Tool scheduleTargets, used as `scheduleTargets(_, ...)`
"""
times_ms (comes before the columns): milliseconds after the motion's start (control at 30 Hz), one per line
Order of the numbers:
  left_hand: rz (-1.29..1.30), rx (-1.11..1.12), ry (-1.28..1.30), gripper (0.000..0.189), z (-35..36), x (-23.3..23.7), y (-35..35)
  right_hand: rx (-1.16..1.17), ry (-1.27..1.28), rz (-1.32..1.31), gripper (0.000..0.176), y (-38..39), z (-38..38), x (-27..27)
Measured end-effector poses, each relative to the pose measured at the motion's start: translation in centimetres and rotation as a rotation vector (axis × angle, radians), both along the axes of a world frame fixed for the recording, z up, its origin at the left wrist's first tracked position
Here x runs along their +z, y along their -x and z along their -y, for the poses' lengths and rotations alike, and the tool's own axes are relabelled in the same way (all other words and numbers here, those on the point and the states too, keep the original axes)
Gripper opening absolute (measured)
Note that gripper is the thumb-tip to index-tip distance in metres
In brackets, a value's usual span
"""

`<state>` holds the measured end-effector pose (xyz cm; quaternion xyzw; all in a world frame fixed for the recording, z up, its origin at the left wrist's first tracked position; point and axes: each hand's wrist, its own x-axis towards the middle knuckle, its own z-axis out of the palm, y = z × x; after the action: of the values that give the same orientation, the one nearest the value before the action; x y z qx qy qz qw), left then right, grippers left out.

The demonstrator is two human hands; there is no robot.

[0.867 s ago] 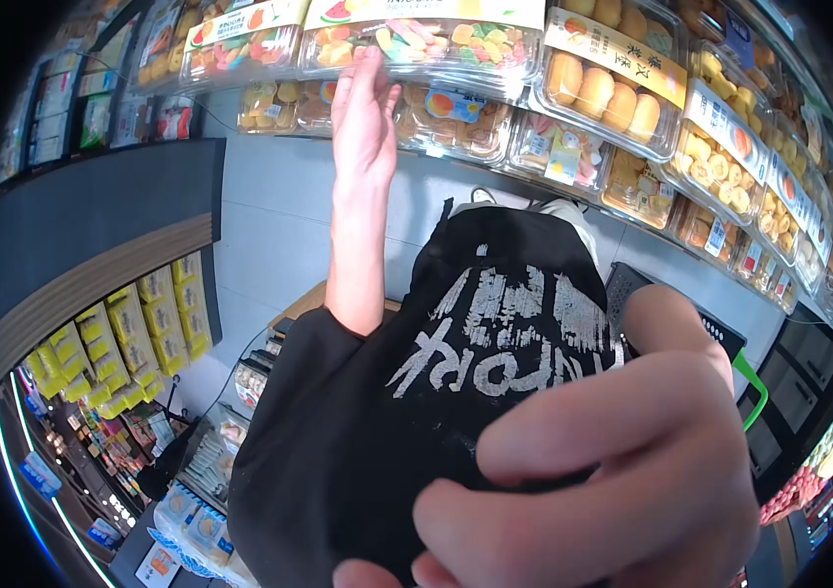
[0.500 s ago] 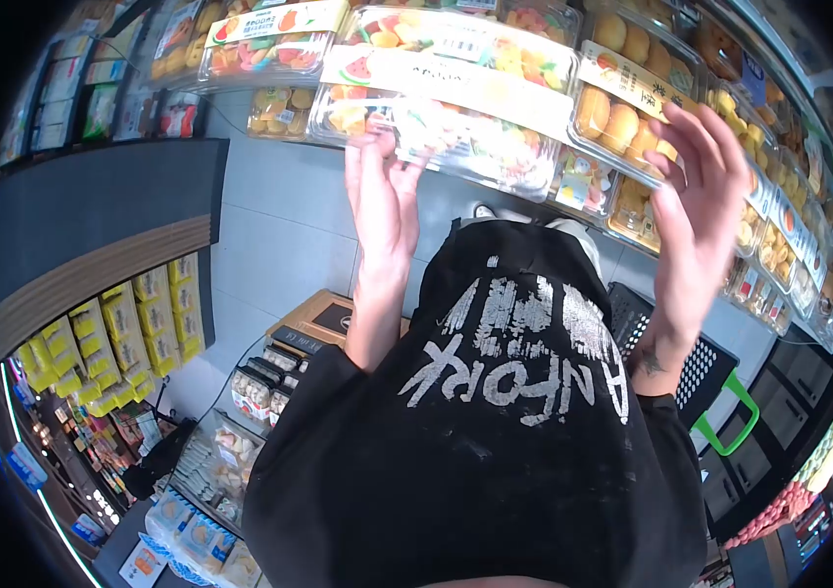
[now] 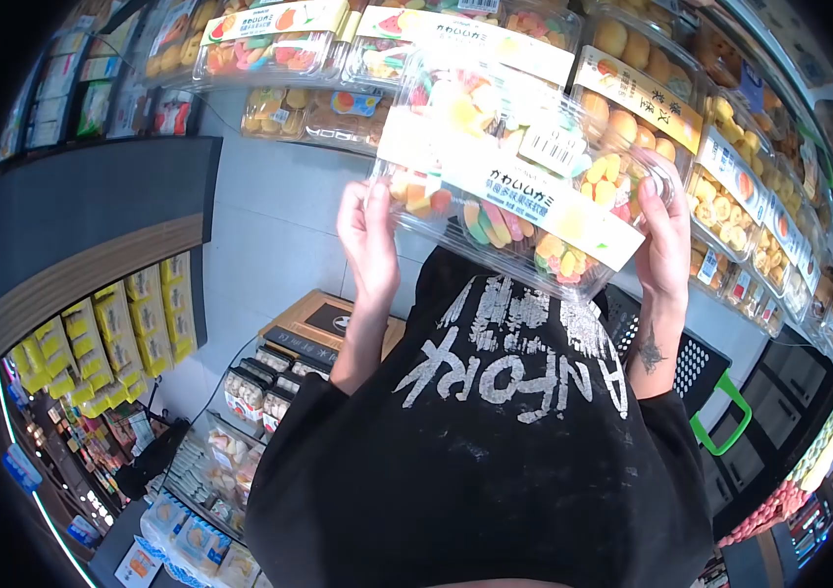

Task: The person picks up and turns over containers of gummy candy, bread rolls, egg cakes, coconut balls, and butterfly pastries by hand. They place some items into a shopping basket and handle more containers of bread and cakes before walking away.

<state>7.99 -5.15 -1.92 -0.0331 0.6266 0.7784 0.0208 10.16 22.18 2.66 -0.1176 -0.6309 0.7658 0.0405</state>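
A clear plastic box of gummy candy (image 3: pixel 495 223), wrapped with a printed paper band, hangs tilted between my two hands in front of my chest. My left hand (image 3: pixel 369 235) grips its left end, thumb against the side wall. At the right end, my right hand (image 3: pixel 663 230) is closed on the box with the thumb over the lid edge. Glare washes out the upper left of the box. Behind it, another candy box (image 3: pixel 387 49) of the same kind sits on the display, beside a box of round pastries (image 3: pixel 622 127).
More packed snacks (image 3: pixel 730 196) fill the shelf at the right. A black basket with a green handle (image 3: pixel 730 416) is low at the right. Yellow packets (image 3: pixel 122 338) hang at the left. A wooden-topped stand (image 3: pixel 323 318) holds jars below.
Both hands have closed on a candy box. It has come off the display toward my body and turned, with its right end lower.
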Motion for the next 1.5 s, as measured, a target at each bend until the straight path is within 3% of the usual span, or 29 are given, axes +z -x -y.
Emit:
scheduleTargets(67,0.04,0.08,0.083,0.03,-0.3,1.6,1.0,0.047,-0.086,-0.028,0.035,-0.6,-0.4,0.5)
scheduleTargets(167,0.026,-0.083,0.26,0.03,-0.6,2.7,2.1,0.089,-0.155,-0.011,0.039,-1.2,0.2,3.0)
scheduleTargets(233,0.128,-0.165,0.241,0.032,-2.0,3.4,2.4,0.127,-0.294,-0.129,0.067,-0.8,0.7,4.5)
scheduleTargets(267,0.16,-0.254,0.277,0.033,-2.0,3.4,2.5,-0.021,-0.045,-0.031,0.08,-1.1,2.4,5.6)
scheduleTargets(300,0.189,-0.344,0.313,0.033,-2.3,3.3,2.6,-0.078,0.041,-0.083,0.085,-0.8,3.3,6.6)
scheduleTargets(367,0.236,-0.414,0.113,0.034,-4.1,1.4,1.4,-0.093,0.154,-0.264,0.086,0.1,4.2,7.0)
scheduleTargets(433,0.253,-0.391,-0.062,0.023,-6.9,2.4,-0.2,-0.021,0.295,-0.541,0.085,2.1,4.9,6.4)
scheduleTargets(500,0.592,-0.6,-0.271,0.031,-8.1,-0.4,-0.9,0.113,0.208,-0.604,0.082,3.9,5.9,6.6)
scheduleTargets(533,0.457,-0.658,-0.229,0.045,-9.0,-0.3,-1.1,0.178,0.166,-0.637,0.081,4.8,6.3,6.7)
scheduleTargets(567,0.569,-0.571,-0.613,0.053,-10.1,0.1,-1.5,0.423,-0.066,-0.602,0.073,5.4,6.1,7.1)
scheduleTargets(600,0.597,-0.631,-0.735,0.053,-10.6,-0.7,-2.1,0.503,-0.402,-0.533,0.069,5.1,6.1,8.0)
scheduleTargets(667,0.652,-0.744,-0.986,0.054,-11.1,-4.0,-3.8,0.562,-0.636,-0.46,0.055,5.9,7.4,6.6)
scheduleTargets(733,0.704,-0.845,-1.248,0.055,-11.4,-7.5,-6.1,0.576,-0.57,-0.476,0.046,7.3,9.2,2.3)
scheduleTargets(833,0.66,-0.965,-1.564,0.056,-12.2,-9.6,-8.3,0.793,-0.601,-0.145,0.052,6.0,10.2,0.6)
scheduleTargets(867,0.553,-1.069,-1.512,0.052,-11.8,-8.8,-7.7,0.798,-0.684,-0.134,0.043,5.4,10.6,0.2)
scheduleTargets(967,0.715,-0.914,-1.461,0.048,-12.2,-9.1,-9.4,0.849,-0.807,-0.04,0.041,5.5,11.3,-0.2)
scheduleTargets(1067,0.654,-0.901,-1.477,0.05,-12.0,-8.9,-8.9,0.85,-0.825,-0.116,0.047,5.4,10.7,0.7)
scheduleTargets(1167,0.662,-0.834,-1.261,0.05,-10.8,-5.1,-6.5,0.793,-0.486,-0.342,0.057,5.7,8.2,2.0)
scheduleTargets(1200,0.659,-0.82,-1.168,0.05,-10.5,-3.5,-5.7,0.671,-0.41,-0.549,0.062,5.8,6.9,1.8)
scheduleTargets(1233,0.658,-0.807,-1.078,0.05,-10.1,-2.1,-5.2,0.558,-0.191,-0.427,0.074,5.1,5.7,2.4)
scheduleTargets(1267,0.657,-0.789,-0.99,0.05,-9.7,-1.0,-4.9,0.48,0.182,-0.422,0.086,4.6,4.6,1.3)
scheduleTargets(1300,0.656,-0.768,-0.914,0.05,-9.3,0.1,-4.6,0.374,0.47,-0.429,0.083,4.3,3.3,0.3)
scheduleTargets(1400,0.653,-0.677,-0.747,0.047,-7.3,2.7,-4.3,0.116,0.696,-0.335,0.077,2.8,0.9,0.6)
scheduleTargets(1500,0.416,-0.471,-0.347,0.044,-5.5,3.3,-2.7,-0.025,0.712,-0.171,0.071,0.9,-0.8,0.4)
